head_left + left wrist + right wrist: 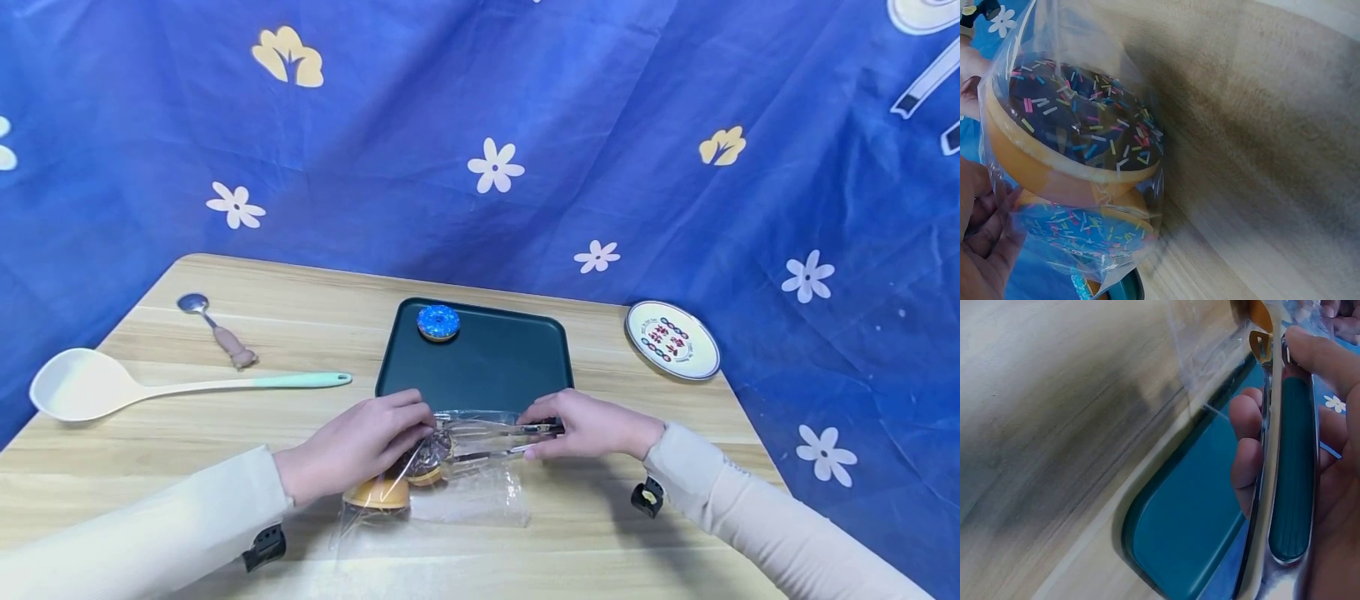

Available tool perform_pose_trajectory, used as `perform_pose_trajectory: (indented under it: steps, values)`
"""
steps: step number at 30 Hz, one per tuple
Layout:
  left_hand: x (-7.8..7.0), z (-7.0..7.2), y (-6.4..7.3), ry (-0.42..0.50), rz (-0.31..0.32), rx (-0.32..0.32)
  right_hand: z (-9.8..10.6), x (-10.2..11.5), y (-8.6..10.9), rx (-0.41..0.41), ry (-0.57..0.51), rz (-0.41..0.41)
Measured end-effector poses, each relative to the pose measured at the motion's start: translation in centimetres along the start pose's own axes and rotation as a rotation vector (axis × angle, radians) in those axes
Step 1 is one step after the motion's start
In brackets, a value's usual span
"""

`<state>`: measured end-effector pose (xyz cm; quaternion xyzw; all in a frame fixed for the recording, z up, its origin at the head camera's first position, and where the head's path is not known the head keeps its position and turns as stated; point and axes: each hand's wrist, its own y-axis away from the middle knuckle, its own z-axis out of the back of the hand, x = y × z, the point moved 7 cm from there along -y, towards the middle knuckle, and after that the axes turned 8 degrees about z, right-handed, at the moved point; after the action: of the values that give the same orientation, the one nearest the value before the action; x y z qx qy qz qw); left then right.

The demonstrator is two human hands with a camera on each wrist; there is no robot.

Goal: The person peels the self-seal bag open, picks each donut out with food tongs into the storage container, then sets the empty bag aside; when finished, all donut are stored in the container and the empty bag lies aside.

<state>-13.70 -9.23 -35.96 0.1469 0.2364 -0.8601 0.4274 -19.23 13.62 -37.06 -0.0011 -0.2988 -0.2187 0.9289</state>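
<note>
My left hand [371,442] pinches the edge of a clear plastic bag [480,500] at the front middle of the table. Inside the bag, a chocolate-topped donut with sprinkles [1085,119] and a blue-topped one [1079,230] lie against each other in the left wrist view. Metal tongs [1291,469] with dark green handle grips are held by my right hand [581,425], thumb on one arm and fingers on the other. Their front end points left into the bag, near a chocolate donut [429,458]; whether the tips touch it cannot be told.
Behind the bag lies a dark green tray [510,350] with a blue donut [438,322] at its back left. A white ladle [86,385] and a small spoon [217,329] lie to the left. A printed white plate [672,340] sits at the right edge, before a blue curtain [420,108].
</note>
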Motion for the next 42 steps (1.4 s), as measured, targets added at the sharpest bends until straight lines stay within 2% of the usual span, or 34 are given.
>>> perform_pose_trajectory:
  steps: [8, 22, 30, 37, 42]
  values:
    - [-0.1, -0.1, 0.0, -0.005, -0.012, 0.000, 0.1, 0.0, 0.1, -0.013, -0.003, 0.013]
    - [0.1, -0.1, 0.0, -0.017, -0.012, -0.011, 0.1, -0.9, 1.2, -0.060, -0.024, -0.028]
    - [0.1, 0.1, -0.1, -0.015, -0.002, -0.001, 1.2, -2.4, 3.8, -0.135, -0.012, -0.029]
    - [0.2, 0.4, -0.1, -0.026, -0.005, -0.009, 1.8, -4.0, 6.8, -0.187, -0.077, -0.068]
    - [0.4, 0.5, -0.2, -0.029, 0.013, 0.006, 2.6, -4.7, 8.7, -0.226, -0.079, -0.078]
